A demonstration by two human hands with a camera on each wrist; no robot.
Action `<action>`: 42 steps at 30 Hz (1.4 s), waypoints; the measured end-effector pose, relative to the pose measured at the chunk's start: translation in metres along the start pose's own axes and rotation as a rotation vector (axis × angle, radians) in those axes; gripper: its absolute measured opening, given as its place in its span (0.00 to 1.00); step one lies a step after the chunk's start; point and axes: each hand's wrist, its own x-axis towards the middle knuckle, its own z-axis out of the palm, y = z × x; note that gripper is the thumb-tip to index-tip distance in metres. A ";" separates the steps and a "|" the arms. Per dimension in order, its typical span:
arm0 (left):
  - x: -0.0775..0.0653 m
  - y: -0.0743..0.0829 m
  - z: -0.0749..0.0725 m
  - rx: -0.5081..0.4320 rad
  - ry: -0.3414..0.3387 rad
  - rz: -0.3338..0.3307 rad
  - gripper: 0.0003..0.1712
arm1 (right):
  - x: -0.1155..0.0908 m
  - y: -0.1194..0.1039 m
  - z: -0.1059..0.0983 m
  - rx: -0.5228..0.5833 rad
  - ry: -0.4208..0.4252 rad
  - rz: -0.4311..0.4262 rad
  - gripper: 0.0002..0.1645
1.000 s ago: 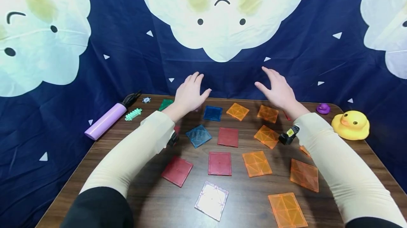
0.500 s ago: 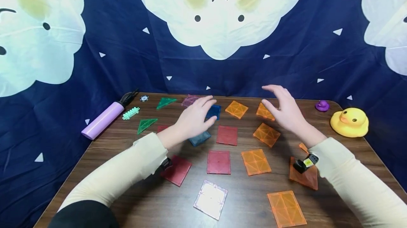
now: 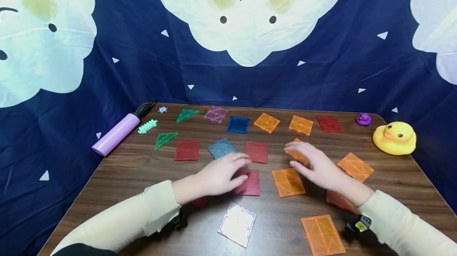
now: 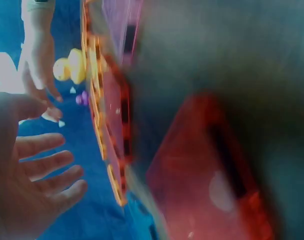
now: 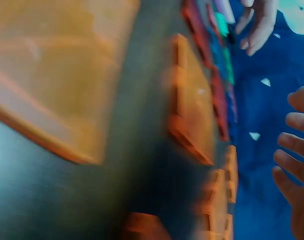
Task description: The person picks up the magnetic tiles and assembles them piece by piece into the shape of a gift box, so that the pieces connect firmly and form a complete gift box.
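Fingers spread and relaxed, my left hand hovers over the middle of the table, holding nothing. Its fingertips partly cover a red square magnetic tile; in the left wrist view the hand appears apart from the tiles. My right hand is likewise loose and holds nothing. It hangs above an orange square tile and beside another orange tile. A darker orange tile lies partly hidden under the right wrist. Nearer the front lies a pale, shiny tile.
More flat tiles are spread over the wooden table, including blue, purple and green triangular ones. A lilac hand pump lies at left. A yellow rubber duck and small purple duck stand at right.
Both hands have come down and back toward the person, from in front of the backdrop to above the middle tiles. Tiles at the back are now uncovered. Both hands hold nothing throughout.
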 end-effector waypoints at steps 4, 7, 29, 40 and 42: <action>-0.011 0.010 0.007 -0.008 -0.109 0.061 0.28 | -0.015 -0.006 0.013 0.007 -0.101 -0.047 0.25; -0.017 0.014 0.014 0.001 -0.187 0.103 0.30 | -0.024 -0.010 0.020 0.015 -0.188 -0.057 0.25; -0.007 0.023 0.028 0.168 -0.322 0.160 0.37 | -0.030 -0.021 0.033 -0.106 -0.360 -0.089 0.29; 0.001 0.025 0.031 0.209 -0.301 0.196 0.36 | -0.027 -0.025 0.036 -0.133 -0.354 -0.073 0.29; 0.001 0.026 0.031 0.220 -0.303 0.198 0.36 | -0.027 -0.025 0.036 -0.138 -0.349 -0.070 0.29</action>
